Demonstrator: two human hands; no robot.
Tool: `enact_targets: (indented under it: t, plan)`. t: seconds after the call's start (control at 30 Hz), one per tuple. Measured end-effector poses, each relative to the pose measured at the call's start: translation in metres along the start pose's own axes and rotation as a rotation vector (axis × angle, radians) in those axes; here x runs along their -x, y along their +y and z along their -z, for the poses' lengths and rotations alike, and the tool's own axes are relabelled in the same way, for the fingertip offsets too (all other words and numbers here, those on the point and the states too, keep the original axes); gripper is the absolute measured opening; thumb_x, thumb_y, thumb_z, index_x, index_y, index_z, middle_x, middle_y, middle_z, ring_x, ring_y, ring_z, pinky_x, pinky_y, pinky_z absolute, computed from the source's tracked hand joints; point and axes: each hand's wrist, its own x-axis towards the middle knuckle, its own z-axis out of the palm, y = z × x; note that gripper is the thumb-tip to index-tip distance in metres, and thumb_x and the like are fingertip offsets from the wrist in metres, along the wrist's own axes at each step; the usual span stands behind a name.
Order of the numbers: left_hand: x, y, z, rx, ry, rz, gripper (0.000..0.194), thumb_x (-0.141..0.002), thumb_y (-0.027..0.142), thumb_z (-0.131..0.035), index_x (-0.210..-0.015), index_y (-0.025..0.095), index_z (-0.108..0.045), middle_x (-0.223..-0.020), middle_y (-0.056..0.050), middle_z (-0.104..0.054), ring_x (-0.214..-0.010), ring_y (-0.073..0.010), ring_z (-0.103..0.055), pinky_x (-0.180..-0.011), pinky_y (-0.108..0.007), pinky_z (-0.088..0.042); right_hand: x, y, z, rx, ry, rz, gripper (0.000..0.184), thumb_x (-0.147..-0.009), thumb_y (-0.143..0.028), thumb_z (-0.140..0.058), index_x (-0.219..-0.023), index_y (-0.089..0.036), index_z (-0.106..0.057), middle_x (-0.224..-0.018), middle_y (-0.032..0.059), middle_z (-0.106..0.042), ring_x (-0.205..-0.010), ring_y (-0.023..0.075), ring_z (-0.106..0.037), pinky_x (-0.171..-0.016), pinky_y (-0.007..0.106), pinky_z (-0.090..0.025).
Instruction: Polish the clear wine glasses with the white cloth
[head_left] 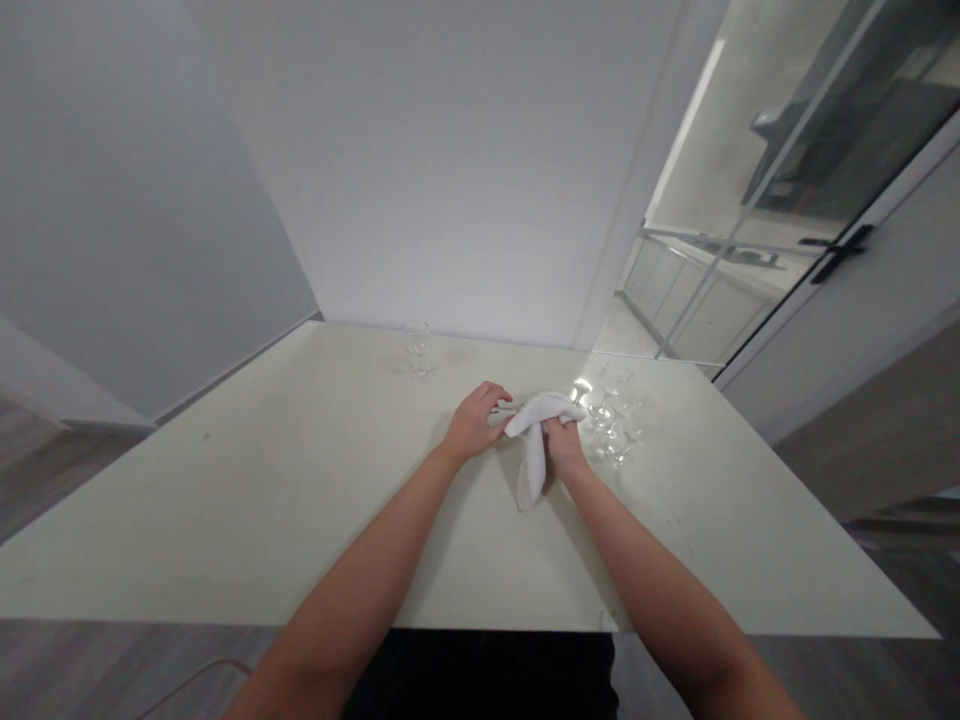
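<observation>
Reaching in with left arm (375,560) from seven o'clock toward one, and with right arm (652,575) from five o'clock toward eleven. Curling left hand (474,422) loosely, fingers and thumb bent toward three o'clock. Bending right hand (564,445) closed just beside, toward eleven o'clock, fingertips hidden from view.
</observation>
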Motion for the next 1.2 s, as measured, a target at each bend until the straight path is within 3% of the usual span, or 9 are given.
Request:
enact_targets:
  t: [0.2,0.27,0.4,0.57,0.7,0.83,1.03,1.1,1.2]
  plan:
    - [-0.003,-0.002,-0.011,0.353,-0.190,0.416,0.029,-0.083,0.043,-0.054,-0.085,0.015,-0.061,-0.072,-0.001,-0.060,-0.055,-0.0101,-0.048,-0.053,-0.023,-0.040,0.001,-0.011,0.002,-0.005,-0.087,0.028,0.030,-0.064,-0.030,-0.069,-0.091,-0.019,-0.061,-0.083,0.0019,-0.067,-0.074,0.0187,-0.061,-0.068,0.031,-0.050]
    - [-0.004,-0.003,-0.013,0.437,-0.184,0.486,0.033,-0.083,0.047,-0.054,-0.084,0.015,-0.060,-0.069,0.000,-0.059,-0.053,-0.0101,-0.049,-0.051,-0.023,-0.040,0.002,-0.011,0.001,0.006,-0.112,0.056,0.027,-0.063,-0.029,-0.071,-0.086,-0.019,-0.062,-0.081,0.0021,-0.067,-0.073,0.0182,-0.060,-0.068,0.031,-0.050]
    - [-0.004,-0.002,-0.010,0.290,-0.020,0.351,0.030,-0.077,0.043,-0.064,-0.089,0.016,-0.060,-0.082,-0.002,-0.063,-0.074,-0.0139,-0.057,-0.071,-0.027,-0.046,0.002,-0.008,-0.001,0.000,-0.080,0.079,0.027,-0.067,-0.031,-0.068,-0.091,-0.019,-0.061,-0.086,0.0024,-0.067,-0.078,0.0188,-0.061,-0.071,0.031,-0.050]
    - [-0.001,0.000,-0.008,0.168,-0.030,0.172,0.022,-0.074,0.028,-0.065,-0.092,0.018,-0.062,-0.092,-0.004,-0.062,-0.081,-0.0146,-0.056,-0.078,-0.028,-0.045,0.001,-0.007,-0.001,-0.016,-0.006,0.033,0.032,-0.070,-0.033,-0.065,-0.099,-0.020,-0.060,-0.089,0.0023,-0.067,-0.080,0.0183,-0.060,-0.072,0.031,-0.049]
    - [0.000,-0.002,-0.011,0.328,-0.131,0.280,0.018,-0.074,0.027,-0.061,-0.088,0.015,-0.063,-0.078,-0.001,-0.062,-0.066,-0.0114,-0.052,-0.066,-0.024,-0.043,0.000,-0.009,0.001,-0.042,-0.026,0.053,0.033,-0.068,-0.030,-0.066,-0.098,-0.020,-0.060,-0.088,0.0022,-0.067,-0.080,0.0186,-0.060,-0.073,0.031,-0.050]
    - [0.000,-0.002,-0.014,0.549,-0.282,0.388,0.024,-0.078,0.034,-0.059,-0.089,0.012,-0.062,-0.074,-0.002,-0.062,-0.066,-0.0116,-0.055,-0.064,-0.024,-0.043,0.000,-0.007,0.001,-0.051,-0.076,0.061,0.029,-0.064,-0.029,-0.069,-0.090,-0.019,-0.060,-0.083,0.0010,-0.067,-0.077,0.0182,-0.060,-0.073,0.032,-0.050]
    - [0.001,0.001,-0.011,0.257,-0.122,0.245,0.024,-0.070,0.028,-0.065,-0.091,0.016,-0.061,-0.085,-0.002,-0.063,-0.076,-0.0132,-0.054,-0.071,-0.025,-0.043,-0.002,-0.001,-0.001,-0.117,0.066,-0.043,0.031,-0.070,-0.033,-0.065,-0.097,-0.022,-0.056,-0.089,0.0002,-0.067,-0.080,0.0174,-0.062,-0.071,0.031,-0.051]
    - [0.002,0.002,-0.012,0.247,-0.161,0.238,0.019,-0.071,0.026,-0.062,-0.087,0.017,-0.061,-0.080,0.000,-0.061,-0.072,-0.0122,-0.053,-0.067,-0.024,-0.042,-0.003,0.000,-0.001,-0.151,0.096,-0.059,0.031,-0.069,-0.032,-0.066,-0.097,-0.023,-0.056,-0.090,-0.0005,-0.067,-0.082,0.0168,-0.063,-0.071,0.029,-0.052]
    - [0.004,0.002,-0.016,0.460,-0.311,0.398,0.014,-0.073,0.026,-0.054,-0.082,0.016,-0.057,-0.063,0.003,-0.055,-0.056,-0.0097,-0.048,-0.054,-0.021,-0.037,-0.006,-0.001,0.000,-0.172,0.041,-0.026,0.034,-0.065,-0.029,-0.070,-0.095,-0.022,-0.057,-0.089,-0.0004,-0.068,-0.082,0.0171,-0.063,-0.070,0.029,-0.053]
